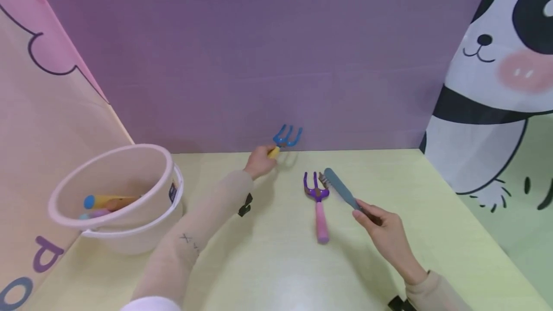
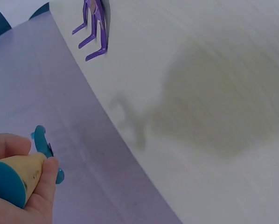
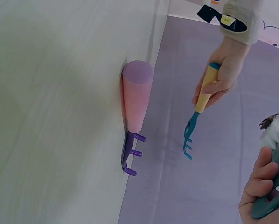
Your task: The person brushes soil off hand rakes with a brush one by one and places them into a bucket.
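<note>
My left hand point(image 1: 260, 161) grips the yellow handle of a small garden fork point(image 1: 288, 138) with blue tines, raised above the far edge of the table. In my right hand point(image 1: 390, 235) is a grey-green cleaning brush point(image 1: 340, 186), pinched by its handle. White bristles point(image 3: 271, 133) with a dark brown patch at their end show in the right wrist view. Between the hands lies a second garden fork point(image 1: 320, 217), purple-tined with a pink handle, its tines pointing away from me. The brush's head is close to those tines; whether they touch I cannot tell.
Two white buckets point(image 1: 162, 169), one nested in the other, stand at the table's left side. Inside the upper one are several tools, among them a yellow handle with a blue end point(image 1: 99, 201). A purple wall point(image 1: 268, 61) rises behind the pale table point(image 1: 268, 263).
</note>
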{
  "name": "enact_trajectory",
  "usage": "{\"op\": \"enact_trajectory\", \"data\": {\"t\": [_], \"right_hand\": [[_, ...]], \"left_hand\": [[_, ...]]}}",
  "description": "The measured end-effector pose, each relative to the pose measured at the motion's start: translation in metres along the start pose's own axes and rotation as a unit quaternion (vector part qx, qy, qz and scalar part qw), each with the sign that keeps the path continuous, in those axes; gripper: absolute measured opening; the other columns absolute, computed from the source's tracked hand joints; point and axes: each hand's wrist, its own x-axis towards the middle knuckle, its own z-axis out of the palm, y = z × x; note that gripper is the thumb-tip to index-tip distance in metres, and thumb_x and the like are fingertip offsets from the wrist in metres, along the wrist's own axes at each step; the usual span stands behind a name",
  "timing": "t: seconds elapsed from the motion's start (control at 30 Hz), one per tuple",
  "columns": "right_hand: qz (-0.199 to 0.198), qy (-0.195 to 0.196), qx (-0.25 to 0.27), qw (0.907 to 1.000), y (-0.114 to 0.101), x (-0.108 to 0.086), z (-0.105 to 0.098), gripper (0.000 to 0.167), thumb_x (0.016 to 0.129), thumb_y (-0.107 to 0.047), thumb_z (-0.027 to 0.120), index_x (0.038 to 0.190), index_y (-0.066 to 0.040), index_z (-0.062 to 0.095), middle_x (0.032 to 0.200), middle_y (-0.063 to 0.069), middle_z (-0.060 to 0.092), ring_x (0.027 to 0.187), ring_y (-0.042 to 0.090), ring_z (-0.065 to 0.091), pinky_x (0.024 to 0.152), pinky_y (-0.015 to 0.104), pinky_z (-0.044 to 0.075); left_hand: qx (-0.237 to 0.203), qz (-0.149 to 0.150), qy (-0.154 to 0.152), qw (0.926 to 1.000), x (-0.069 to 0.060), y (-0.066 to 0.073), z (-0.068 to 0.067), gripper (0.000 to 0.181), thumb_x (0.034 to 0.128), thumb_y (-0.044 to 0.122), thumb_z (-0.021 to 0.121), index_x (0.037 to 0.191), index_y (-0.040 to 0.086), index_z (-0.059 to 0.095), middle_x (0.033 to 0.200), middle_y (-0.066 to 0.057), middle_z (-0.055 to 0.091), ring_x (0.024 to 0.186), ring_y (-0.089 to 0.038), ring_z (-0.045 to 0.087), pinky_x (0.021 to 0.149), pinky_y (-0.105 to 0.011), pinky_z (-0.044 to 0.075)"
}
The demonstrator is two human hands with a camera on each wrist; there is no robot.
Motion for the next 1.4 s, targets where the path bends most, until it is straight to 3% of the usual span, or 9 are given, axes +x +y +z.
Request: {"op": "enact_trajectory", "data": {"t": [0.13, 0.27, 0.43, 0.7, 1.2, 1.4], "right_hand": [[0.005, -0.005, 0.002, 1.0000, 0.000, 0.000, 0.000, 0.034, 0.087, -0.018, 0.062, 0.116, 0.000, 0.061, 0.110, 0.021, 0.064, 0.077, -0.008, 0.057, 0.066, 0.015, 0.050], [0.014, -0.012, 0.003, 0.9998, 0.001, 0.000, 0.000, 0.035, 0.087, -0.019, 0.062, 0.117, 0.000, 0.060, 0.111, 0.021, 0.063, 0.078, -0.008, 0.057, 0.067, 0.015, 0.050], [0.008, -0.017, -0.001, 0.9998, 0.002, 0.000, 0.000, 0.035, 0.087, -0.019, 0.062, 0.117, 0.001, 0.060, 0.110, 0.021, 0.064, 0.075, -0.005, 0.057, 0.063, 0.017, 0.050], [-0.003, -0.022, -0.004, 0.9998, 0.002, 0.003, 0.001, 0.035, 0.087, -0.020, 0.062, 0.116, 0.000, 0.061, 0.107, 0.020, 0.065, 0.071, -0.002, 0.055, 0.059, 0.018, 0.048], [-0.009, -0.021, -0.008, 0.9997, 0.003, 0.007, 0.003, 0.034, 0.086, -0.019, 0.063, 0.115, -0.001, 0.062, 0.103, 0.018, 0.067, 0.066, 0.001, 0.052, 0.055, 0.019, 0.046], [-0.027, -0.019, -0.026, 0.9991, 0.005, 0.007, 0.004, 0.033, 0.085, -0.017, 0.064, 0.114, -0.002, 0.063, 0.097, 0.016, 0.069, 0.062, 0.002, 0.049, 0.051, 0.020, 0.043]], "left_hand": [[0.012, 0.034, -0.016, 0.9992, -0.010, 0.002, -0.007, 0.055, 0.0812, -0.005, 0.051, 0.135, 0.000, 0.043, 0.132, -0.016, 0.050, 0.107, -0.026, 0.051, 0.091, -0.037, 0.047], [0.033, 0.060, -0.028, 0.9973, -0.025, 0.001, -0.011, 0.054, 0.0800, -0.006, 0.051, 0.133, -0.001, 0.045, 0.128, -0.017, 0.053, 0.099, -0.025, 0.053, 0.084, -0.035, 0.049], [0.062, 0.057, -0.046, 0.9954, -0.049, 0.001, -0.014, 0.052, 0.0824, -0.001, 0.053, 0.134, 0.002, 0.045, 0.129, -0.014, 0.053, 0.094, -0.021, 0.053, 0.085, -0.034, 0.049], [0.058, 0.049, -0.088, 0.9932, -0.083, 0.012, -0.014, 0.050, 0.0858, 0.002, 0.054, 0.135, 0.006, 0.045, 0.131, -0.011, 0.052, 0.098, -0.020, 0.053, 0.090, -0.035, 0.048], [0.050, 0.079, -0.149, 0.9845, -0.117, 0.024, -0.007, 0.050, 0.0866, 0.003, 0.056, 0.135, 0.008, 0.045, 0.129, -0.009, 0.054, 0.091, -0.018, 0.051, 0.084, -0.031, 0.049], [0.043, 0.077, -0.166, 0.9821, -0.126, 0.025, -0.004, 0.050, 0.0866, 0.004, 0.056, 0.135, 0.009, 0.046, 0.128, -0.009, 0.054, 0.089, -0.018, 0.051, 0.084, -0.031, 0.049]]}}
